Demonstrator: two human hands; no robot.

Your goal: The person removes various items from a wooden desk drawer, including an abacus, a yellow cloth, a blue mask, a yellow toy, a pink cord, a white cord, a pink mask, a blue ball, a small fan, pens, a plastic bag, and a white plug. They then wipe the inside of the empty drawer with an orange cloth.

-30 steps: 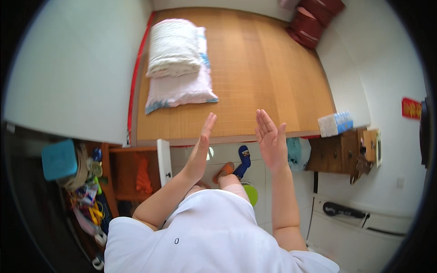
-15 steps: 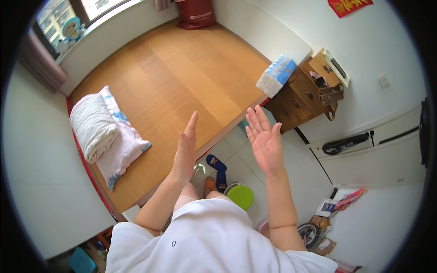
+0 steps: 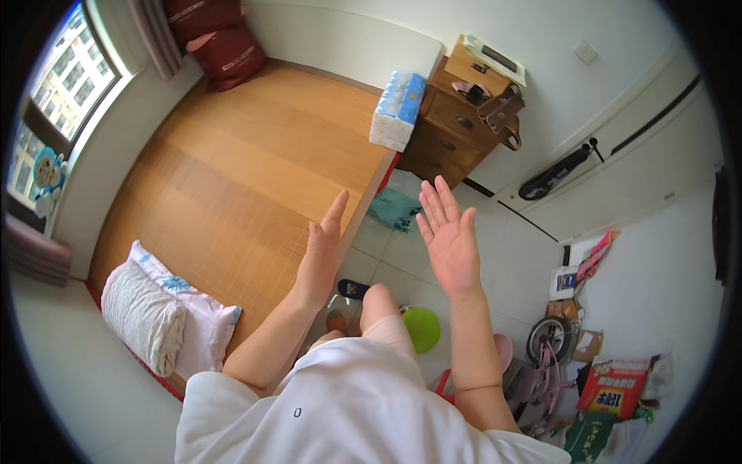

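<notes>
My left hand (image 3: 319, 259) is raised in front of me with fingers stretched out, seen nearly edge-on. It holds nothing and overlaps the near edge of the bed (image 3: 232, 147), which has a smooth tan mat on top. My right hand (image 3: 449, 246) is also up, palm showing and fingers extended, with nothing in it. Behind that hand are the pale floor tiles (image 3: 510, 267). A teal plastic bag (image 3: 396, 205) lies on the floor between the bed corner and my right hand. Neither hand touches anything.
On the bed are a rolled white quilt (image 3: 139, 321), a pillow (image 3: 212, 329) and a tissue pack (image 3: 397, 112). A wooden drawer cabinet (image 3: 444, 135) stands at its corner. Near my legs are a green round stool (image 3: 422, 330) and a dark slipper (image 3: 352, 289). A small bicycle (image 3: 550, 340) stands right.
The room has swung leftward and turned in my view, bringing the bicycle and bags at right into sight. My legs have shifted. Both hands keep nearly the same raised, open pose.
</notes>
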